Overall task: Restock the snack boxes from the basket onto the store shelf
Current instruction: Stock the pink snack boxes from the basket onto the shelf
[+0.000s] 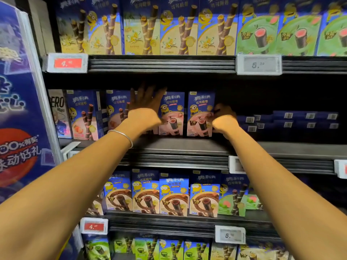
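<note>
Shelving: store racks packed with blue snack boxes on several levels, with price tags (259,64) clipped to the front edges.
Middle shelf (187,147): upright boxes fill its left half; toward the right end only flat dark packs (300,119) lie far back.
Task boxes: two pink-fronted boxes stand side by side near the middle, set back from the front edge: the left pink box (171,113) and the right pink box (200,113).
Left hand (144,109): fingers straight and spread, laid flat against the row just left of the pink pair; what it presses is hidden behind it.
Right hand (224,121): fingers curled round the right side of the right pink box, grasping it.
Basket: not in view.
Step, as judged: squaring up the newly placed box against its neighbour.
Risk: nothing stands to the right of that box, so letting go while it leans could tip it into the gap.
Risk: a hard push from the flat hand could knock neighbouring boxes backward or skew the row.
</note>
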Demonstrator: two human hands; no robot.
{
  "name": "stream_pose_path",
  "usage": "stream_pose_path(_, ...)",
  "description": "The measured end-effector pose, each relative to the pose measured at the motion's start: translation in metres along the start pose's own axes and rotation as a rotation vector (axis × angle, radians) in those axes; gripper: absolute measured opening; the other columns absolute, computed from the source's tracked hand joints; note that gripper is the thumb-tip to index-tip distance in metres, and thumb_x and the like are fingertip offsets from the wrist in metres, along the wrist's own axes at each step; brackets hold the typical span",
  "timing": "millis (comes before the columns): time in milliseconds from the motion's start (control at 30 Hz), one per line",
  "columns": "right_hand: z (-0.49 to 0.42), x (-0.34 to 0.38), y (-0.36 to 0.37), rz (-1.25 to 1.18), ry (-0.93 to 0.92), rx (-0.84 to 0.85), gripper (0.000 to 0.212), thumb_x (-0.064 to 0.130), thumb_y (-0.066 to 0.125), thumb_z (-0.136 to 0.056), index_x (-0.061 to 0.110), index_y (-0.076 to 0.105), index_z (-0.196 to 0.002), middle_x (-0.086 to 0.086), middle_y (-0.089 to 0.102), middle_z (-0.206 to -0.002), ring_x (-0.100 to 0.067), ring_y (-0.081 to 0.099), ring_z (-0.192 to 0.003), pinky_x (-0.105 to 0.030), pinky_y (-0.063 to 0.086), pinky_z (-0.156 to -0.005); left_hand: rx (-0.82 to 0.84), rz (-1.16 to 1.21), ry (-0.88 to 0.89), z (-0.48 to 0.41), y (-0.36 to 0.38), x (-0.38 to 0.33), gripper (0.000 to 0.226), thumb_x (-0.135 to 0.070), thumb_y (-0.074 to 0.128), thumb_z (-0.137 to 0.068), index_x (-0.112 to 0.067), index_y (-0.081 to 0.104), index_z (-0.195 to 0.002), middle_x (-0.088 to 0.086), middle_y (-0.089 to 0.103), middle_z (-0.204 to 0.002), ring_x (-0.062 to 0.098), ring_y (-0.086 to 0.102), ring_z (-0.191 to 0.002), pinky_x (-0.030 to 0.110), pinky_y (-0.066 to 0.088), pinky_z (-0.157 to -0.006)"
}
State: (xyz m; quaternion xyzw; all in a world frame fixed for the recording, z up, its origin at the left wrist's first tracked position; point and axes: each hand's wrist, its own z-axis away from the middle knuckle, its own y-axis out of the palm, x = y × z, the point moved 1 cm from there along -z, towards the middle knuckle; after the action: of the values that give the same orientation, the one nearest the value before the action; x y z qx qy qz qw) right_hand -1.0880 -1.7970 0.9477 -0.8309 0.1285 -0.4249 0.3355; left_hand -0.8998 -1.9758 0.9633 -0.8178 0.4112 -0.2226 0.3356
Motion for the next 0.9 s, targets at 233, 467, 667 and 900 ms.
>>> stream_pose_path(233, -0.009, 0.006, 0.018, 0.012, 0.007, -0.043, 0.034, 0.025, 0.066, -0.097, 0.011, 0.058, -0.127, -0.016, 0.064, -0.128, -0.038, 0.062, -0.117, -0.041, 0.051, -0.093, -0.061, -0.042, 0.038, -0.003, 0.016, 0.002, 0.119, -0.054, 0.083, -0.078, -0.031, 0.006, -0.166, 0.009, 0.013, -0.171, 0.042, 0.007, -0.158, 0.062, 0.007, -0.127)
stream_pose_path(467, -0.012, 0.006, 0.026, -0.043, 0.008, -0.033, 0.039, 0.02, 0.066, -0.096, 0.011, 0.054, -0.132, -0.015, 0.061, -0.131, -0.036, 0.059, -0.121, -0.041, 0.048, -0.093, -0.034, 0.014, 0.023, -0.007, 0.02, 0.004, 0.117, -0.05, 0.087, -0.076, -0.03, 0.013, -0.165, 0.009, 0.019, -0.169, 0.043, 0.014, -0.155, 0.064, 0.027, -0.119)
stream_pose_path(667, -0.011, 0.008, 0.024, -0.019, 0.013, -0.038, 0.038, 0.023, 0.068, -0.095, 0.012, 0.054, -0.129, -0.015, 0.062, -0.127, -0.036, 0.061, -0.116, -0.037, 0.045, -0.084, -0.045, 0.004, 0.021, -0.011, 0.025, 0.006, 0.12, -0.05, 0.088, -0.075, -0.03, 0.012, -0.165, 0.008, 0.022, -0.167, 0.044, 0.018, -0.153, 0.062, 0.031, -0.117)
stream_pose_path(900, -0.005, 0.012, 0.022, -0.037, 0.045, 0.001, 0.047, 0.024, 0.072, -0.093, 0.012, 0.051, -0.133, -0.015, 0.06, -0.13, -0.036, 0.06, -0.119, -0.04, 0.048, -0.088, -0.056, 0.008, 0.036, -0.013, 0.03, 0.011, 0.124, -0.053, 0.087, -0.075, -0.031, 0.005, -0.166, 0.008, 0.02, -0.168, 0.042, 0.017, -0.154, 0.062, 0.029, -0.119)
